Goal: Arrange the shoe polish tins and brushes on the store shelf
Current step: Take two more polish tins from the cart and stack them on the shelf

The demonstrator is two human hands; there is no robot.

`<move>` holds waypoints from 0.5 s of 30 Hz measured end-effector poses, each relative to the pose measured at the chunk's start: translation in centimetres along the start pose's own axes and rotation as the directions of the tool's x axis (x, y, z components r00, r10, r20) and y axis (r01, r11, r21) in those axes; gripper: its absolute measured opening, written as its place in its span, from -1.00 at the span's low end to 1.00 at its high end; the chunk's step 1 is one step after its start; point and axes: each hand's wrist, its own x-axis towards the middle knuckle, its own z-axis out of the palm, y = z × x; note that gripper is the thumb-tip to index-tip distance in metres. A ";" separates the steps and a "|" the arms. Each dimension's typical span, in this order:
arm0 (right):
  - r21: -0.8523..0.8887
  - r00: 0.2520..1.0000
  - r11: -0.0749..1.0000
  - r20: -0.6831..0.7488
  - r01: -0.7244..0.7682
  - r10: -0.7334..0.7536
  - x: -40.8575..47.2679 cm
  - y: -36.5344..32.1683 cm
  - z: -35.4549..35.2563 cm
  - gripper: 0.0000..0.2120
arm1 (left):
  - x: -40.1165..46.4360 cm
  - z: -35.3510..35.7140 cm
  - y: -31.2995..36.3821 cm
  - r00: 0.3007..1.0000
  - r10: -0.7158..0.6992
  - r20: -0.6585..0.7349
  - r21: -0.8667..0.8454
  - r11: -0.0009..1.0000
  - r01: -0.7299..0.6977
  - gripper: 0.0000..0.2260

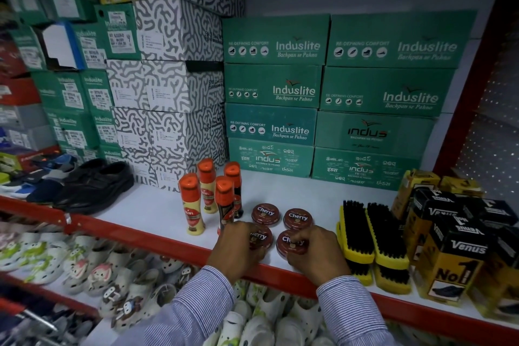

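Observation:
Several round brown Cherry polish tins lie flat on the white shelf (pixel 146 213). My left hand (pixel 237 246) grips the front left tin (pixel 261 237) from its left side. On the front right tin (pixel 290 243) my right hand (pixel 316 253) is closed from the right. Behind them sit the back left tin (pixel 265 214) and back right tin (pixel 298 218), untouched. Yellow brushes with black bristles (pixel 373 236) lie stacked to the right of the tins.
Several Kiwi liquid polish bottles (pixel 209 194) stand upright just left of and behind the tins. Yellow and black Venus boxes (pixel 452 244) fill the right end. Green Induslite shoe boxes (pixel 323 98) line the back. Black shoes (pixel 92 185) rest at left. The red shelf edge (pixel 157 241) runs in front.

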 end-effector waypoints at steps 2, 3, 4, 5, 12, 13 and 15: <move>-0.014 1.000 1.000 0.003 0.000 0.000 0.1 0.0 0.1 -0.68 | 0.0 0.1 -0.1 1.000 -0.001 0.003 0.008 1.000 0.001 -0.71; -0.021 1.000 1.000 0.005 0.003 -0.003 0.1 0.0 0.0 -0.68 | 0.1 0.1 -0.1 1.000 -0.003 0.005 0.013 1.000 0.003 -0.71; -0.026 1.000 1.000 0.008 0.008 -0.008 0.0 0.0 -0.1 -0.68 | 0.0 0.2 -0.1 1.000 -0.007 0.010 0.016 1.000 0.006 -0.71; -0.033 1.000 0.999 0.009 0.021 -0.021 0.0 -0.1 -0.2 -0.68 | 0.1 0.2 -0.2 1.000 -0.013 0.016 0.017 1.000 0.013 -0.72; -0.094 0.969 0.979 -0.155 0.181 -0.193 -1.2 1.0 -3.8 -0.68 | -0.3 -0.7 3.3 0.986 0.151 -0.066 0.020 0.988 -0.150 -0.72; -0.120 0.959 0.973 -0.185 0.195 -0.215 -1.5 1.3 -4.8 -0.67 | -0.3 -0.7 4.6 0.980 0.181 -0.082 0.018 0.984 -0.180 -0.66; -0.166 0.941 0.964 -0.235 0.208 -0.244 -2.2 2.2 -6.8 -0.65 | -0.4 -0.4 7.1 0.976 0.209 -0.064 -0.037 0.977 -0.212 -0.53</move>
